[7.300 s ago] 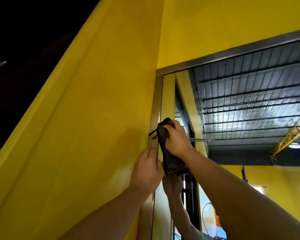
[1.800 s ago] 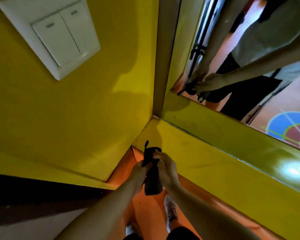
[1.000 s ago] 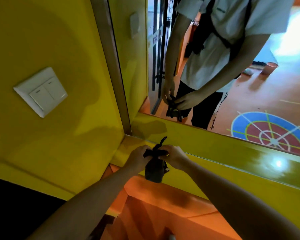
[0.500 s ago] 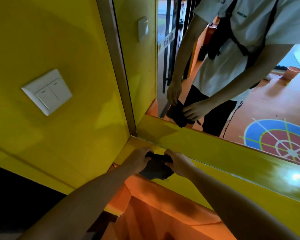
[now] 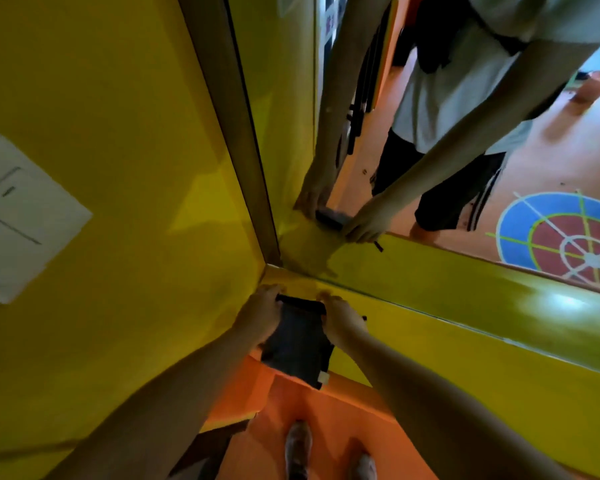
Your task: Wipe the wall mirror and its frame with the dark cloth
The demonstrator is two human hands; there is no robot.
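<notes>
The dark cloth (image 5: 297,341) hangs spread flat between my two hands, just below the mirror's lower left corner. My left hand (image 5: 260,315) grips its upper left edge and my right hand (image 5: 342,320) grips its upper right edge. The wall mirror (image 5: 430,150) fills the upper right and reflects my arms, the cloth and the floor. Its grey metal frame (image 5: 236,126) runs down the left side to the corner (image 5: 274,263). Below the glass lies a glossy yellow ledge (image 5: 465,327).
A white double light switch (image 5: 18,216) sits on the yellow wall at the left. An orange skirting step (image 5: 291,379) runs under the ledge. My shoes (image 5: 298,448) stand on the orange floor below.
The cloth was bunched between my hands; now it is spread out flat and held by its top edge. The view has tilted downward toward the floor and my feet.
</notes>
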